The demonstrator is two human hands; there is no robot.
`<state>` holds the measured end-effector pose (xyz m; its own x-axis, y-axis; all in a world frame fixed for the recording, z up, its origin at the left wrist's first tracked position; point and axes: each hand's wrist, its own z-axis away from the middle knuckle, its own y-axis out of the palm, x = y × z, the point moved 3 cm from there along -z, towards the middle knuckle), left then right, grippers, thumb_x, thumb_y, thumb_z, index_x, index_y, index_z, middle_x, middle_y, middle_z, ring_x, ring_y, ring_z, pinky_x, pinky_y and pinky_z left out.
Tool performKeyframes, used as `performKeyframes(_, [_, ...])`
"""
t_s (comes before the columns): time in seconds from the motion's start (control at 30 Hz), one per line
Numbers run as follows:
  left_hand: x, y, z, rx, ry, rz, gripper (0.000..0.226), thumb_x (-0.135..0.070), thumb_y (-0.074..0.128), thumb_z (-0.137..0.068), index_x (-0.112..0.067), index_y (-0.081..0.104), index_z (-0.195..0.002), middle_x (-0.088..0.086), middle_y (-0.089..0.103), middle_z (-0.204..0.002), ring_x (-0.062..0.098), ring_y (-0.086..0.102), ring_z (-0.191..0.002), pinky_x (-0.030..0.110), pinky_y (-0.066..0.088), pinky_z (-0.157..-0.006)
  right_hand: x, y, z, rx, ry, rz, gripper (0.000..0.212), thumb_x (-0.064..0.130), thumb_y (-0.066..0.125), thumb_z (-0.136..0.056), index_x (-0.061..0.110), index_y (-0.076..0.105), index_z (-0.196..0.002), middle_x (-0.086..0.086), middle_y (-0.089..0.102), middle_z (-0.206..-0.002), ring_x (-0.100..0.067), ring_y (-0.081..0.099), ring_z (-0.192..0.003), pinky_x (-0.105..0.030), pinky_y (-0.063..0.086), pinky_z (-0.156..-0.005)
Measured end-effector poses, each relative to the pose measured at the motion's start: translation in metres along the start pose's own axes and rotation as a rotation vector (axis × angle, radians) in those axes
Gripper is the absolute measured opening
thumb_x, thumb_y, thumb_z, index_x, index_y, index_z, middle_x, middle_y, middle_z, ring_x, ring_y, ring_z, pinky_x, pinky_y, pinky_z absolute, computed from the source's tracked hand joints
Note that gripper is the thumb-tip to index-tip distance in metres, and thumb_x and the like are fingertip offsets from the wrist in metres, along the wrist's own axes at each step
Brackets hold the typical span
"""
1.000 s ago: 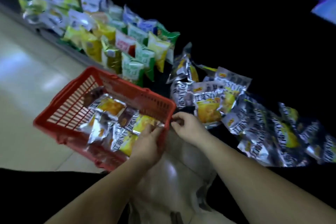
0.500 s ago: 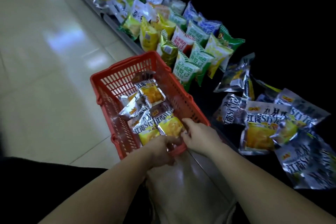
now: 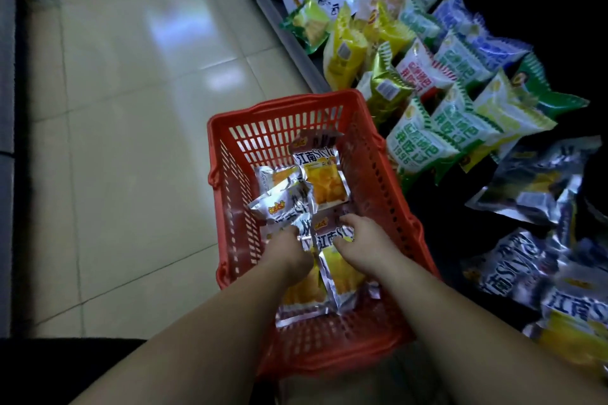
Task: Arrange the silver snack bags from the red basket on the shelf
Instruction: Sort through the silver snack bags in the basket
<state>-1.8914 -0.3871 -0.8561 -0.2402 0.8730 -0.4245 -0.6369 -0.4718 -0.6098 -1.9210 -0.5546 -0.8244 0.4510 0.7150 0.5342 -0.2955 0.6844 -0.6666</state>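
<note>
One head-worn wide-angle view looks steeply down from just above — close over the red slotted plastic basket (image 3: 296, 128) at centre, with pale glossy tiled floor (image 3: 115, 108) at left and the grey-edged shelf (image 3: 289, 41) at right.

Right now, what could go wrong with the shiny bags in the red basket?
The silver bags lie piled over each other in the basket, so the one the right hand pinches might drag a neighbour out onto the floor. The left hand reaches among them and could crumple the snacks. The green bags stand close by and may topple.
</note>
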Motion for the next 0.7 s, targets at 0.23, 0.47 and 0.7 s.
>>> performKeyframes(0.23, [-0.013, -0.032, -0.082, -0.217, 0.019, -0.192, 0.114, -0.05, 0.078, -0.081, -0.031, -0.001, -0.161, 0.009, -0.009, -0.17, 0.034, -0.009, -0.156, 0.048, 0.002, -0.124, 0.018, 0.008, -0.091, -0.075, -0.106, -0.053, 0.079, 0.035, 0.069, -0.088, 0.037, 0.029, -0.156, -0.003, 0.022, -0.165, -0.032, 0.043, -0.141, -0.045, 0.042, -0.113])
performKeyframes(0.47, [0.008, -0.02, -0.114, 0.032, -0.108, -0.164, 0.129, -0.043, 0.091, -0.065, -0.04, -0.002, -0.155, 0.015, 0.044, -0.152, 0.038, 0.05, -0.133, 0.051, 0.051, -0.103, -0.009, 0.04, -0.12, 0.072, -0.067, -0.017, 0.096, 0.054, 0.066, -0.089, 0.032, 0.008, -0.162, 0.004, 0.004, -0.171, -0.028, 0.0, -0.157, -0.049, 0.016, -0.126])
performKeyframes(0.7, [0.006, -0.014, -0.088, -0.073, 0.081, -0.466, 0.12, -0.049, 0.092, -0.059, -0.032, 0.018, -0.152, 0.004, 0.06, -0.127, 0.029, 0.062, -0.11, 0.045, 0.059, -0.085, -0.034, 0.038, -0.102, 0.201, -0.169, 0.187, 0.136, 0.062, 0.086, -0.063, 0.033, -0.003, -0.162, 0.011, -0.005, -0.17, -0.022, 0.005, -0.156, -0.045, 0.021, -0.125])
